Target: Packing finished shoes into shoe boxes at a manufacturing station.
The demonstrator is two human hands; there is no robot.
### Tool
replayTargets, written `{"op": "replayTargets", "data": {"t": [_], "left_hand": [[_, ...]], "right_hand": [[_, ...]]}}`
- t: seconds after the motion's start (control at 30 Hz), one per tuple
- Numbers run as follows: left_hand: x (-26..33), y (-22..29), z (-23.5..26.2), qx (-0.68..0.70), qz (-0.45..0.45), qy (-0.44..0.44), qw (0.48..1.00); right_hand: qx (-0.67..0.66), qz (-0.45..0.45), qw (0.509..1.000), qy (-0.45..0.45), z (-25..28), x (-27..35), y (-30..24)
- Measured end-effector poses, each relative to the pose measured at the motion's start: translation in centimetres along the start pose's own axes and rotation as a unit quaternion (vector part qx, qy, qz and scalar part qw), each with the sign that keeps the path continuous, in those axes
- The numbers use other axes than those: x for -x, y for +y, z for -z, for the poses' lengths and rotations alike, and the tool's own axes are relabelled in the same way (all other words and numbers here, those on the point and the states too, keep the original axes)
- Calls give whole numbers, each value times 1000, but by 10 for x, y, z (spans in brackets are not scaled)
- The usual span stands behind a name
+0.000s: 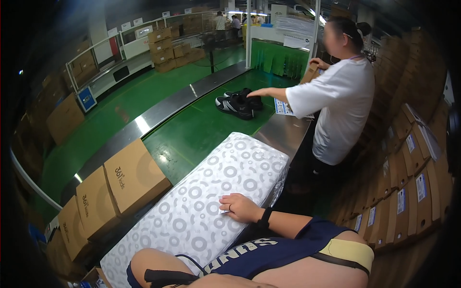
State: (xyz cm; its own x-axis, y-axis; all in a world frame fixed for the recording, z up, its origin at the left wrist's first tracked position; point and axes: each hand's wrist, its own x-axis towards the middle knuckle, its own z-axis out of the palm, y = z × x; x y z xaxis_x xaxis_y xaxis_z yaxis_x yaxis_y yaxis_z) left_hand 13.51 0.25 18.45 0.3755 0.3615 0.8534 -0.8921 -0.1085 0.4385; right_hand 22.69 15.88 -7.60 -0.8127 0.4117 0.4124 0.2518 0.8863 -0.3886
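My right hand (241, 208) lies palm down on a long stack of white sheets with grey rings (180, 211), near its right edge. The fingers are stretched out, with a ring on one, and a small white edge shows under the fingertips; I cannot make out whether it is a separate slip. Clear plastic hangs at the side of the stack. My left hand is out of view; only part of that arm (156, 264) shows at the lower edge. Left of the stack, several brown shoe boxes (132, 175) stand in a row.
A person in a white T-shirt (343, 91) holds a brown box (311, 73) and reaches one hand over black-and-white sneakers (235, 105) on the green belt (192, 139). Printed sheets (283, 106) lie beside them. Stacked cartons (403, 201) line the right; a metal rail (141, 124) runs along the belt.
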Motion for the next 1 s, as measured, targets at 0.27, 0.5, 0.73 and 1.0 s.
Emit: {"op": "replayTargets", "data": {"t": [0.27,0.5,0.73,1.0], "left_hand": [[-15,8,-4,-121,-23,198,972],[-13,1,-5,-70,10,175,982],[-21,-8,-11,26,16,278,960],[-31,12,51,-611,-1,65,789]], "right_hand": [[-3,-6,1000,-1,0,3,2],[4,-8,1000,-1,-1,1,1],[7,-11,1000,4,0,1,3],[0,-27,1000,-2,3,4,-2]]}}
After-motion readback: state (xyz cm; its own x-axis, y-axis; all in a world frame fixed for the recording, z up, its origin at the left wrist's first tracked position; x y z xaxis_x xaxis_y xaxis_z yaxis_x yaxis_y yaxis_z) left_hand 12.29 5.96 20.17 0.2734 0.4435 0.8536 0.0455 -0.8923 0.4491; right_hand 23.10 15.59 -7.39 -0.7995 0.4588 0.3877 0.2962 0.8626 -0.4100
